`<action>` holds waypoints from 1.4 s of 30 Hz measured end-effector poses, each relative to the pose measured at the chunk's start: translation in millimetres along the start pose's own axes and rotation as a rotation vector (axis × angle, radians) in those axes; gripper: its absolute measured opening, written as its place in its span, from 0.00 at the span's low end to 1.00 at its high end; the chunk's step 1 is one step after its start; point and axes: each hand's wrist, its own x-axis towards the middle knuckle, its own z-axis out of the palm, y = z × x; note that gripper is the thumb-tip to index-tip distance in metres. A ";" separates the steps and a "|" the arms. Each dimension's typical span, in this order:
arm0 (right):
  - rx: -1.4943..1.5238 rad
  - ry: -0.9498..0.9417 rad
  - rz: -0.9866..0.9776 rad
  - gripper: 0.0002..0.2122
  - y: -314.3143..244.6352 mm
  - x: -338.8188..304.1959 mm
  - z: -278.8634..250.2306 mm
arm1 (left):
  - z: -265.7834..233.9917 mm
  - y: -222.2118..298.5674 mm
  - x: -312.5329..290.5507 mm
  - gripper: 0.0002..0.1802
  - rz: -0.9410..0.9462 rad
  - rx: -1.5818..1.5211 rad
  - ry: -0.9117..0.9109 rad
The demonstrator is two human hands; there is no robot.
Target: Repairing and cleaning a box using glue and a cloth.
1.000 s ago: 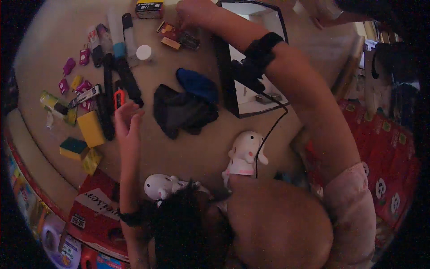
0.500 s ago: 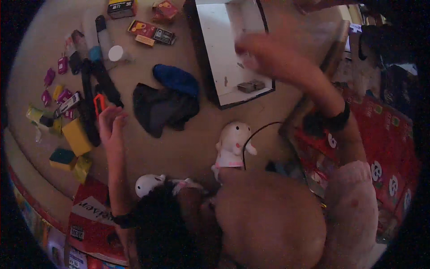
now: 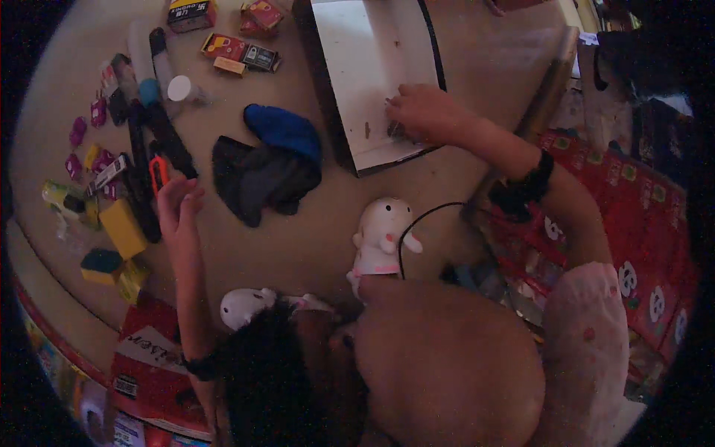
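My right hand [image 3: 428, 115] reaches over the near right part of an open box [image 3: 357, 74] with dark sides and a white inside. Its fingers are bent and drawn together, and whatever they may hold is hidden. The small grey blocks in the box's near corner are mostly covered by this hand. My left hand [image 3: 180, 205] hovers at the left with its fingers loosely curled and apart, holding nothing visible. Just beyond its fingertips lies an orange-framed tool [image 3: 159, 173], partly hidden.
Dark and blue cloth [image 3: 272, 167] lies between my hands. A white plush toy [image 3: 383, 231] and another plush toy [image 3: 249, 305] lie near me. Left are a yellow sponge [image 3: 123, 227], a white-capped jar [image 3: 182, 89] and small cartons [image 3: 238, 52]. Red printed bags [image 3: 596, 194] stand right.
My right hand has swung down to the box's near right part, covering the grey blocks. My left hand stays nearly in place. The view has shifted slightly.
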 end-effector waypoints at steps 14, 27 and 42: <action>-0.067 0.059 -0.016 0.11 16.1 -29.5 3.9 | -1.6 -8.7 3.9 0.16 -0.044 -0.054 -0.027; 0.030 -0.185 -0.028 0.13 14.5 -13.4 -8.2 | -4.3 -0.4 -3.9 0.14 -0.028 0.041 0.004; 0.022 -0.061 -0.124 0.15 20.0 -23.8 8.5 | -7.7 -14.0 -0.1 0.15 -0.041 -0.067 -0.017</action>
